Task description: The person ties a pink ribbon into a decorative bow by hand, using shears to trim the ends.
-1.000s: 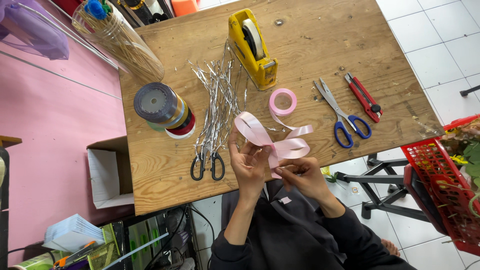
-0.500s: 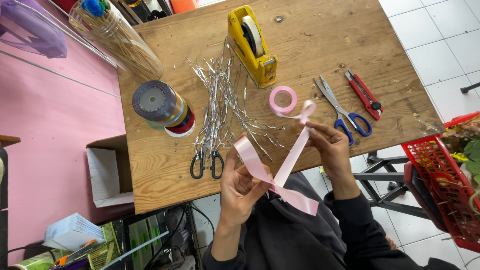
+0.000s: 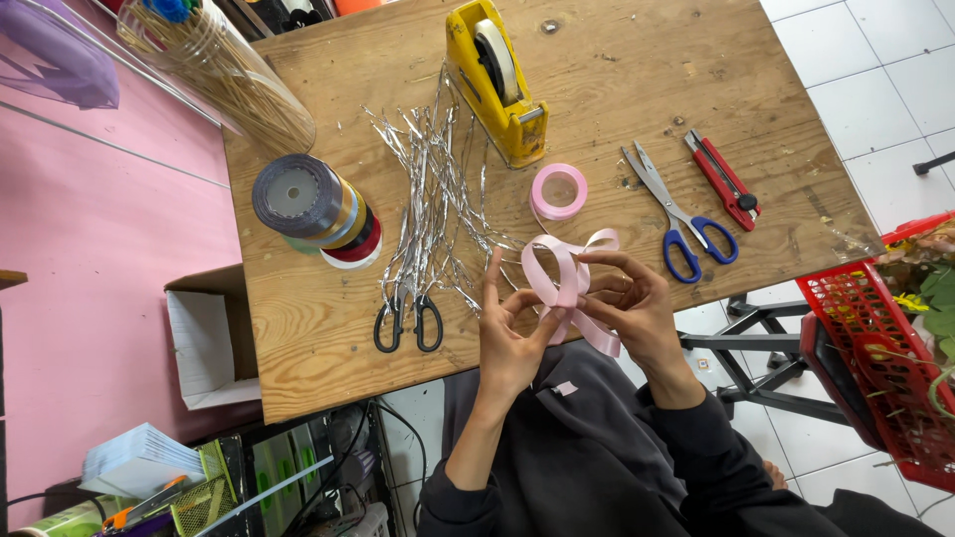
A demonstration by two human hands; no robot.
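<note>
Ribbon [image 3: 563, 283], pale pink, is folded into loops and pinched between both hands just off the near edge of the table [image 3: 637, 109], above the person's dark lap. The left hand [image 3: 509, 333] pinches the crossing from below with thumb and fingers closed on the ribbon, its forefinger standing up alongside the left loop; the right hand [image 3: 637, 303] closes on the ribbon from the right, fingertips meeting at the same knot. The exact crossing point is hidden behind the fingers, so how the loops are tied or only held cannot be told. One loop rises up and away from the grip toward the table, a second loop arcs to the upper right over the right fingers, and a tail runs down and right from the grip, ending over the right wrist. The long axis of the whole runs diagonally, upper left to lower right. Just beyond the grip lies the pink spool [image 3: 559, 191], whether its strand joins the loops is hard to make out. Left of the grip sit black scissors [image 3: 408, 320] beneath a heap of silver wires [image 3: 428, 189]; right of it blue scissors [image 3: 676, 214] and a red cutter [image 3: 724, 179]. Farther off stand a yellow tape dispenser [image 3: 495, 80] and stacked ribbon rolls [image 3: 313, 209]. A red basket [image 3: 885, 348] is cut off at the right edge.
</note>
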